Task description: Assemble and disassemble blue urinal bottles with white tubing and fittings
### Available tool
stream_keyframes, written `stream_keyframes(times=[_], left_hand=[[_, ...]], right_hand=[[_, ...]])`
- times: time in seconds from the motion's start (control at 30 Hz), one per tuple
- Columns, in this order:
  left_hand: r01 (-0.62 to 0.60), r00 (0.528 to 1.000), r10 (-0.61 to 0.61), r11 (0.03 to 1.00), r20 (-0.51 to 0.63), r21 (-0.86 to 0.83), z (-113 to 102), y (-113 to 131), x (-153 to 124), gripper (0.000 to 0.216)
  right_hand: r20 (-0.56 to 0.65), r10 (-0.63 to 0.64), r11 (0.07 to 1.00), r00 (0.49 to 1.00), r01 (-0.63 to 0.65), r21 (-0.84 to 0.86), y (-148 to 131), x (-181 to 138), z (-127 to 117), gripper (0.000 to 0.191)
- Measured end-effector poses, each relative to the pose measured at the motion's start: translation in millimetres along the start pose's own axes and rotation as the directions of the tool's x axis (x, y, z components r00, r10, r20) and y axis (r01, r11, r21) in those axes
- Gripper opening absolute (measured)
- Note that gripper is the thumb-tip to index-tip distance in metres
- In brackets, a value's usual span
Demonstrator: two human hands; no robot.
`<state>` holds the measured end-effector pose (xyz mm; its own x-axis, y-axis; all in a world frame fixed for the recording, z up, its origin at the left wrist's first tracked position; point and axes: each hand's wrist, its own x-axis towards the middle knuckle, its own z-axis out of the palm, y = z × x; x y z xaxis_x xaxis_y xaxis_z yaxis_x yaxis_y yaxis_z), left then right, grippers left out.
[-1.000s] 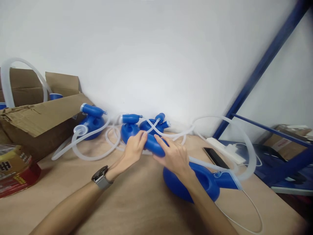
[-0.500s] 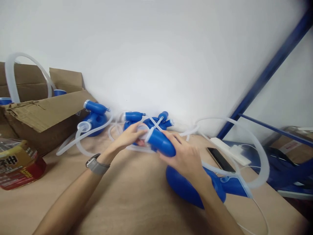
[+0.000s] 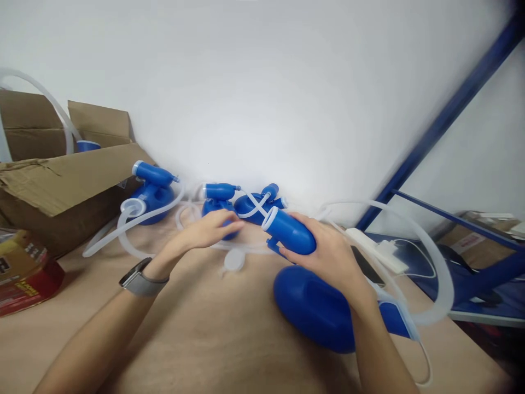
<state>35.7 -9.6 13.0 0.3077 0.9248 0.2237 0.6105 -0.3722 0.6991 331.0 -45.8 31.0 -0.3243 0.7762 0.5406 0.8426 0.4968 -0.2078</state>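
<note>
My right hand [image 3: 332, 254] is wrapped round a blue plastic funnel cup [image 3: 292, 232] with a white rim, its wide mouth facing left. My left hand [image 3: 215, 229] is empty, fingers stretched out and apart. Below its fingertips is a small white cap [image 3: 234, 260] with a little tab, over the table; I cannot tell whether it rests there. A large blue bottle [image 3: 314, 309] lies on its side under my right hand and wrist. Its neck end, with a white rim, points right, partly hidden by my forearm.
Several blue bottles [image 3: 150, 197] with cups and translucent hoses [image 3: 135, 241] stand along the wall. At left are a cardboard box [image 3: 74, 191] and a red-and-yellow container [image 3: 28, 273]. A power strip [image 3: 375, 249], a dark phone [image 3: 365, 265] and a blue metal frame [image 3: 443, 120] are at right.
The white cap has left my left hand and is now below it. My left hand has drawn away left from the cup. My right hand has moved slightly right with the cup.
</note>
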Motion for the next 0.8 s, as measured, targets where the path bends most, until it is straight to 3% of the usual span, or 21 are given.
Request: stream_keyframes(times=[0.13, 0.23, 0.3, 0.43, 0.53, 0.63, 0.7, 0.8], left_hand=[[-0.216, 0.97, 0.235, 0.948, 0.058, -0.233, 0.4, 27.6, -9.9, 0.037], [-0.313, 0.947, 0.321, 0.937, 0.03, -0.157, 4.2, 35.8, -13.8, 0.031], [-0.355, 0.93, 0.36, 0.932, 0.078, -0.075, 5.1, 34.9, -15.1, 0.034], [-0.441, 0.863, 0.448, 0.893, 0.235, -0.083, 0.3, 31.2, -18.2, 0.034], [-0.484, 0.848, 0.482, 0.874, 0.219, -0.048, -3.7, 31.2, -19.6, 0.031], [-0.449, 0.886, 0.437, 0.893, 0.155, 0.045, -2.7, 26.0, -15.5, 0.031], [-0.368, 0.892, 0.333, 0.928, 0.307, 0.061, 1.0, 16.9, -9.0, 0.03], [-0.253, 0.809, 0.126, 0.956, 0.574, 0.147, 10.3, -1.6, 2.6, 0.025]], right_hand=[[0.056, -0.056, 0.998, 0.997, 0.054, 0.028, -4.7, 0.5, 6.7, 0.069], [0.101, -0.089, 0.995, 0.991, 0.084, 0.059, -10.8, -1.1, 8.2, 0.069], [0.12, -0.115, 0.991, 0.986, 0.107, 0.075, -14.2, -2.3, 7.4, 0.068], [0.204, -0.207, 0.976, 0.957, 0.188, 0.107, -14.9, -2.6, 1.1, 0.069], [0.184, -0.259, 0.966, 0.948, 0.251, 0.063, -10.4, -2.6, -6.8, 0.066], [0.123, -0.235, 0.97, 0.964, 0.24, -0.027, -5.2, -4.5, -14.5, 0.066], [0.14, -0.215, 0.969, 0.967, 0.229, -0.092, -1.5, -6.2, -18.0, 0.067], [0.168, -0.212, 0.954, 0.963, 0.241, -0.178, 4.4, -8.4, -19.2, 0.069]])
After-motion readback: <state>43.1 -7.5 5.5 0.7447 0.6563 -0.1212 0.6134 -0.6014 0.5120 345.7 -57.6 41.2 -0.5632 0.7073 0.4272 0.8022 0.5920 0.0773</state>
